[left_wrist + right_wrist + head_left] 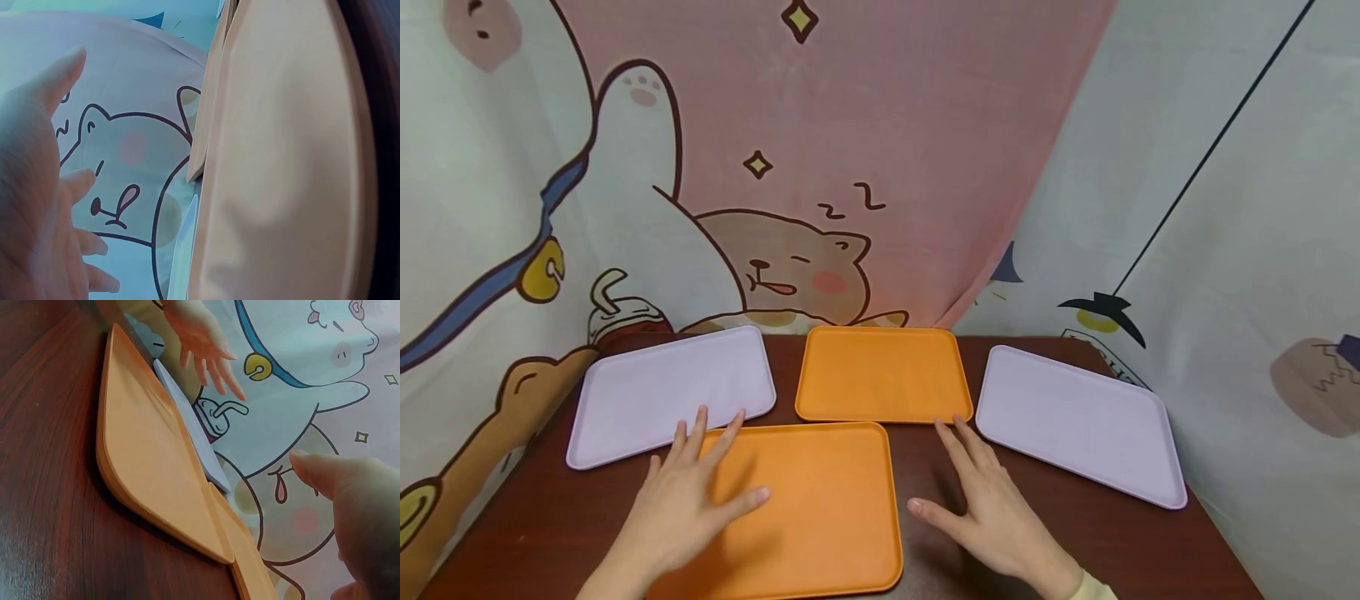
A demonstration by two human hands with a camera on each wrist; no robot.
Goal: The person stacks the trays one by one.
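My left hand [683,500] hovers with spread fingers over the left part of the near orange tray [820,508], casting a shadow on it. To the right of that tray, my right hand [992,512] is held above the dark table, its fingers extended and its thumb apart. Neither hand holds anything. In the left wrist view, the left hand [37,175] shows thumb and fingers apart beside the near orange tray [281,150]. The right wrist view shows the right thumb [325,472] and, farther off, the left hand [200,344].
A second orange tray [883,375] lies at the back middle. Pale lilac trays lie angled at the back left [670,396] and on the right [1078,425]. All rest on a dark wooden table [940,567]. A cartoon-printed curtain [925,167] hangs behind and around it.
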